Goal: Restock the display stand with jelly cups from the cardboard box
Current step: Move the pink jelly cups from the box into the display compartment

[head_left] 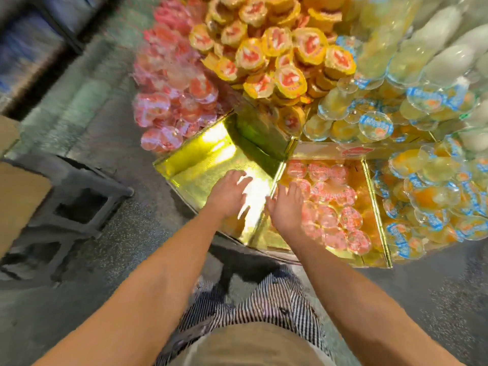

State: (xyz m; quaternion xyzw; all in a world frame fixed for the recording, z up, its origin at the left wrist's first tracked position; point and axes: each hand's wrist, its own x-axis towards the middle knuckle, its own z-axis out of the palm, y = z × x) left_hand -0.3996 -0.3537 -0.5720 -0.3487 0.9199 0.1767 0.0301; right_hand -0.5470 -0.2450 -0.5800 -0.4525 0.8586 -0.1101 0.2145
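Head view: the display stand (264, 128) is mostly stocked. Its upper tier carries four heaps: pink cups (171, 101), yellow-wrapped cups (277, 56), blue-lidded cups (375, 122) and pale cups (443, 56). Each heap is too dense and blurred to count.

Three lower compartments are in view. The one on the right is heaped with blue-lidded orange cups (427, 207). The middle one holds pink jelly cups (330, 204) in a single loose layer, about a dozen showing, with bare gold at its near edge. The left compartment (195, 165) is bare gold foil, with no cup that I can make out.

My judgement is that the work is well along: the bare compartment is left to fill, and perhaps the middle one needs topping up.

There are two hands. The left hand (227, 196) hovers over the bare compartment with its fingers spread into the glare, and its grip is released and carries nothing. The right hand (286, 210) is just beside the gold divider, at the edge of the pink cups, with fingers relaxed and the grip likewise released and empty.

One brown cardboard box (18, 204) sits at the far left edge on one grey stool (84, 204), well apart from both hands. What it contains is out of sight.
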